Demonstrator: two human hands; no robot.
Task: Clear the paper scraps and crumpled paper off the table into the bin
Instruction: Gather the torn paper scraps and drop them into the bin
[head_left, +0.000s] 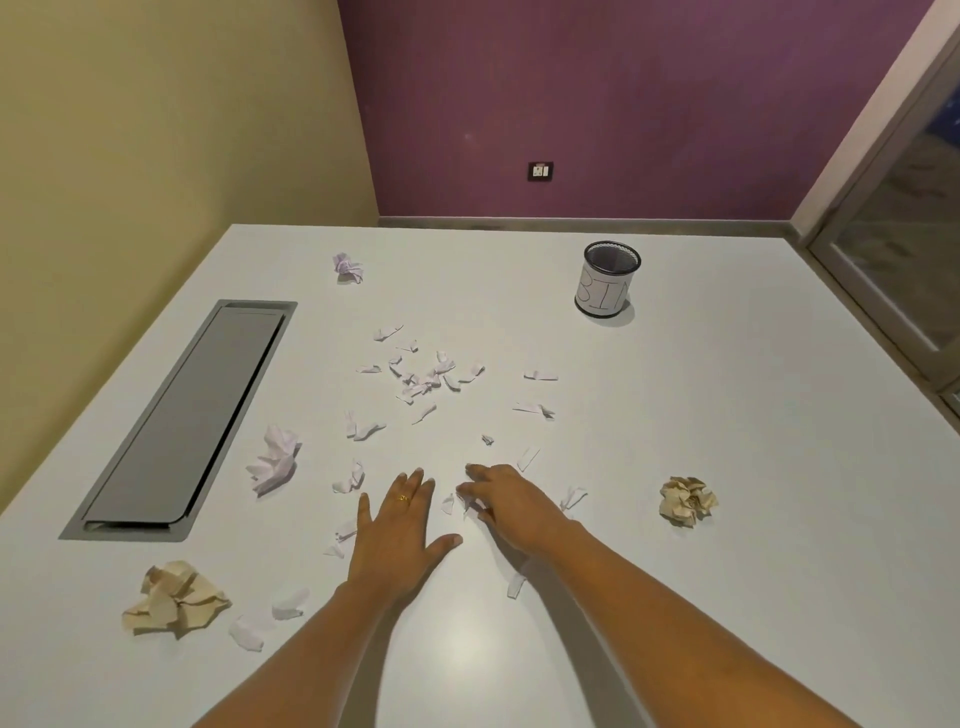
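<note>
Several small white paper scraps (423, 378) lie scattered over the middle of the white table (727, 467). Crumpled balls rest around them: a beige one (687, 501) at the right, a beige one (174, 597) at the near left, a white one (275, 458) left of centre and a small pale one (349, 268) at the far left. The mesh bin (607, 279) labelled BIN stands upright at the far right. My left hand (400, 525) lies flat with fingers spread. My right hand (511, 501) is palm down, its fingertips touching small scraps (464, 501).
A long grey cable hatch (182, 421) is set into the table at the left. A yellow wall runs along the left side, a purple wall stands behind, and a glass door frame (893, 270) is at the right.
</note>
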